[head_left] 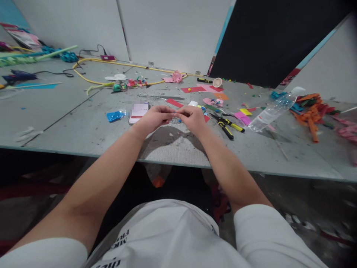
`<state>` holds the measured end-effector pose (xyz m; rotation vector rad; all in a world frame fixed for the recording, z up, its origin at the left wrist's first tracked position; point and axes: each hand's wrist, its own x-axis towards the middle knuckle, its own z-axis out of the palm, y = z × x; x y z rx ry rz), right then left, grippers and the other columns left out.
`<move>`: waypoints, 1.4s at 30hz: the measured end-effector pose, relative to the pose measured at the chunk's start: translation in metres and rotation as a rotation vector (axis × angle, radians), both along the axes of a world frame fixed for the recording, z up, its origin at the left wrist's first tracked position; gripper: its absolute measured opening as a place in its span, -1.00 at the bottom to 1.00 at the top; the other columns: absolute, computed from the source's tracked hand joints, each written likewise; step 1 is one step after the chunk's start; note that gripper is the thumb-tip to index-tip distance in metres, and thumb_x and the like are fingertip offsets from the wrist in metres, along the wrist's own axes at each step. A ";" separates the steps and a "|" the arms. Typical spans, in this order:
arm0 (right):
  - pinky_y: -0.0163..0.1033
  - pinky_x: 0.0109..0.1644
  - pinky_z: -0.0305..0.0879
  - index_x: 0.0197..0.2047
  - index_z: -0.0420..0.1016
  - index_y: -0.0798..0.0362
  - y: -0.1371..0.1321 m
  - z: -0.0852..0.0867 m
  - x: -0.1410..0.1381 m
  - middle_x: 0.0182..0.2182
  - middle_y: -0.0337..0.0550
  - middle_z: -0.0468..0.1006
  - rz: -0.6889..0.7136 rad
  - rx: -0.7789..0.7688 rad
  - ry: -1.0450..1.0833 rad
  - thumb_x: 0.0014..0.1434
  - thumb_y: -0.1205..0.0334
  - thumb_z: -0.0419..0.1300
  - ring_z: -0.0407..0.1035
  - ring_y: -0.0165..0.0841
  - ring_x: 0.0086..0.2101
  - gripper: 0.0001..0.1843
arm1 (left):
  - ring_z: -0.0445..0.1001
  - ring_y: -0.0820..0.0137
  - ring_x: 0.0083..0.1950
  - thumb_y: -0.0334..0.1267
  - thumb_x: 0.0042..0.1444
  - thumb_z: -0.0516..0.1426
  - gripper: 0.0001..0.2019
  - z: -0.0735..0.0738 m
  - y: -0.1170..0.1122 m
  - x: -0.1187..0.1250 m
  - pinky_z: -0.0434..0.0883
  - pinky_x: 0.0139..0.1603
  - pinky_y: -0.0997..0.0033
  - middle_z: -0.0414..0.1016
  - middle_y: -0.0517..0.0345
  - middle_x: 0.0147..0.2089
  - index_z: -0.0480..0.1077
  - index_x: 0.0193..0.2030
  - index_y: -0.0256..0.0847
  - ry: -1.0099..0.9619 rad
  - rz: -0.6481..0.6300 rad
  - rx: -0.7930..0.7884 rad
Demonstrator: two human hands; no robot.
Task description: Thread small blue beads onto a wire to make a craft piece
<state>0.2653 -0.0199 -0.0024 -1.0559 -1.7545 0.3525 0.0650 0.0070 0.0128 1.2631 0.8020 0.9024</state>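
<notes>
Above the table's near middle, my left hand [158,118] and my right hand [192,117] meet fingertip to fingertip, both pinched closed. Between them shows a tiny blue piece [174,112], too small to name. Just below the fingers is a thin wire-like shape [175,120], partly hidden by the hands. A lit phone [139,112] lies beside my left hand, and a blue plastic packet [115,115] is farther left. Right of my right hand rest pliers [227,124] with black and yellow handles.
A clear plastic bottle [275,111] stands tilted-looking at the right, near orange crumpled strips [309,109]. Red paper pieces [192,89], a tape roll [217,82] and a yellow cable [131,64] lie toward the back. A glue gun [19,76] is far left.
</notes>
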 end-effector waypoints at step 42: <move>-0.32 -0.26 0.61 -0.31 0.38 0.00 0.008 0.002 -0.008 -0.37 -0.21 0.70 -0.006 -0.531 0.470 0.22 0.45 0.32 0.66 -0.40 -0.38 -0.78 | 0.39 0.40 -0.43 -0.34 0.10 0.32 -0.93 -0.002 0.000 0.000 0.26 -0.36 0.38 0.53 0.14 -0.46 0.65 -0.27 -0.23 0.487 0.167 0.262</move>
